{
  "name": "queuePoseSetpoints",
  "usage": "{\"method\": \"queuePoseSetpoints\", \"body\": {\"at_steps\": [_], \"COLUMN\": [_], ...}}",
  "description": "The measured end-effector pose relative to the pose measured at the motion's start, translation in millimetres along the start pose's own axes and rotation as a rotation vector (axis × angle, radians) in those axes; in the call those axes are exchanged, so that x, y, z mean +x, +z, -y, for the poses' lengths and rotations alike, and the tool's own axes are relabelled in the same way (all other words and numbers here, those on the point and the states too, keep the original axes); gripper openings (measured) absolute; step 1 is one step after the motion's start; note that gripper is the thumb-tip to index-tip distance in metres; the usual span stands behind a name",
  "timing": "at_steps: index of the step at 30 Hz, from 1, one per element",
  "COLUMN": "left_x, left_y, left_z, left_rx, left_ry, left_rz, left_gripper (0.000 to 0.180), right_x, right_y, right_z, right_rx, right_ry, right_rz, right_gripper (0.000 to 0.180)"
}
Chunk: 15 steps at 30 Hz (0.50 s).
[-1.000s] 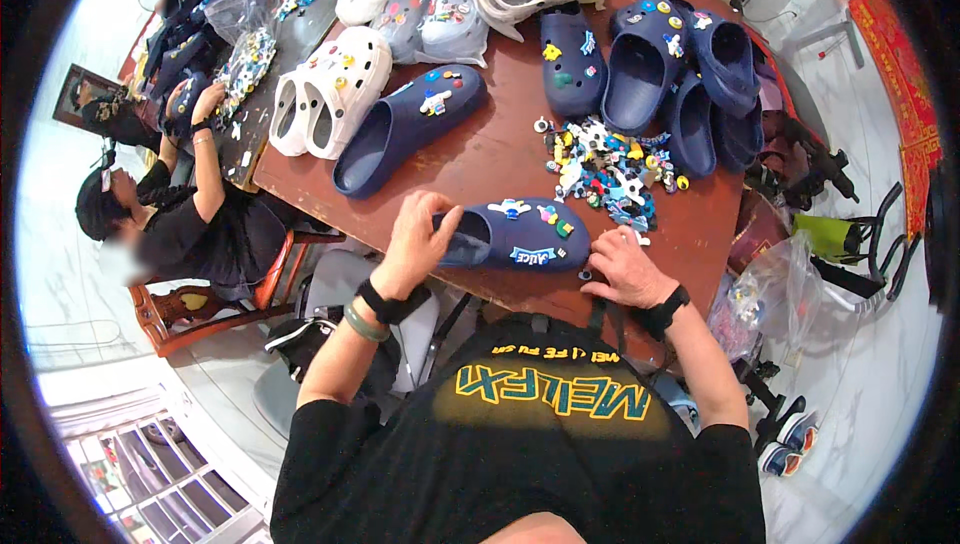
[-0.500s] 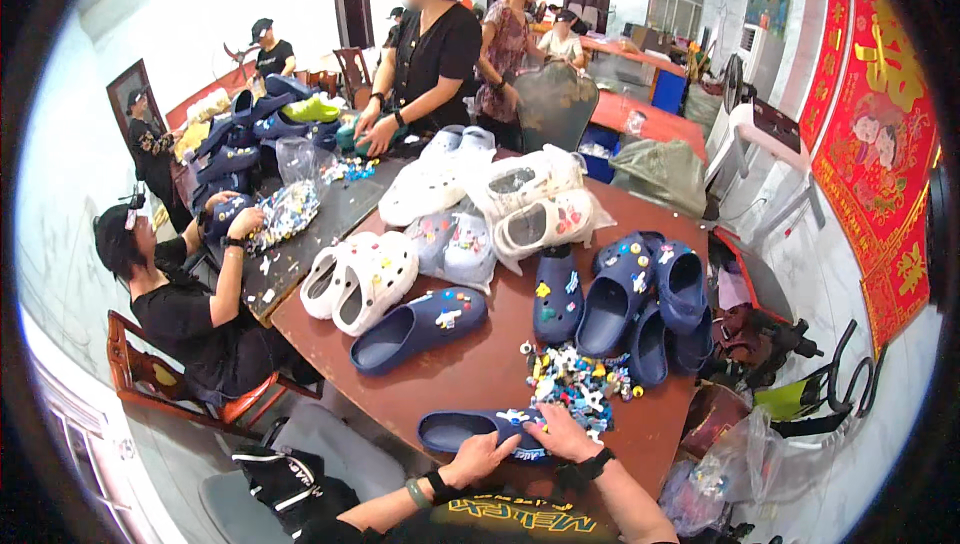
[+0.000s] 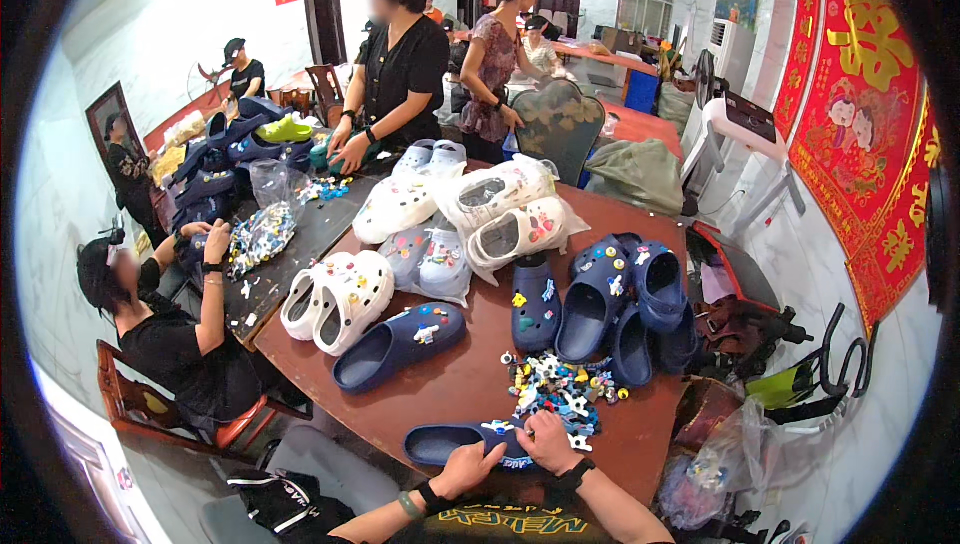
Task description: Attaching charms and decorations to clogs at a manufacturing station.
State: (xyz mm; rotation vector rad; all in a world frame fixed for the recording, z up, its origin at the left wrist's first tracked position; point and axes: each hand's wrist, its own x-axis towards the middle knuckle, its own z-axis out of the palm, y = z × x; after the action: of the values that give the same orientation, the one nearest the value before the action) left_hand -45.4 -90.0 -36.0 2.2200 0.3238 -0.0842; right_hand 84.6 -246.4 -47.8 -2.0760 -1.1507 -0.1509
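Observation:
A navy clog (image 3: 425, 444) lies sideways at the table's near edge, its toe to the right with white and blue shoe charms on it. My left hand (image 3: 472, 469) is closed on the clog's near side. Over the toe, my right hand (image 3: 550, 444) has its fingers curled in; whatever they pinch is hidden. Just beyond that hand spreads a pile of loose shoe charms (image 3: 560, 384), white, blue and yellow. Another navy clog (image 3: 400, 344) with charms lies farther left.
Several navy clogs (image 3: 597, 304) stand beyond the charms, beside white clogs (image 3: 345, 294) and bagged pairs (image 3: 520, 229) on the brown table (image 3: 320, 374). A co-worker (image 3: 190, 314) sits at left by a dark table; others stand behind. A clear plastic bag (image 3: 715, 464) hangs at right.
The view has shifted slightly. My right hand's fingers, stretched over the toe before, are now curled in. My left hand's pointing finger has drawn back against the clog's side.

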Motion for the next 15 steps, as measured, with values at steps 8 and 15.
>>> {"method": "queuePoseSetpoints", "body": {"at_steps": [8,15], "left_x": [4,-2], "left_y": [7,4], "left_z": [7,17], "left_rx": [-0.085,0.169], "left_ry": [0.033,0.304], "left_rz": [-0.072,-0.103], "left_gripper": [0.037,0.029], "right_x": [-4,-1], "right_y": [1,-8], "right_z": [5,-5], "right_rx": [-0.01,0.279], "right_ry": [0.077,0.091], "right_rz": [-0.073,0.151], "right_gripper": [0.022,0.017]}}
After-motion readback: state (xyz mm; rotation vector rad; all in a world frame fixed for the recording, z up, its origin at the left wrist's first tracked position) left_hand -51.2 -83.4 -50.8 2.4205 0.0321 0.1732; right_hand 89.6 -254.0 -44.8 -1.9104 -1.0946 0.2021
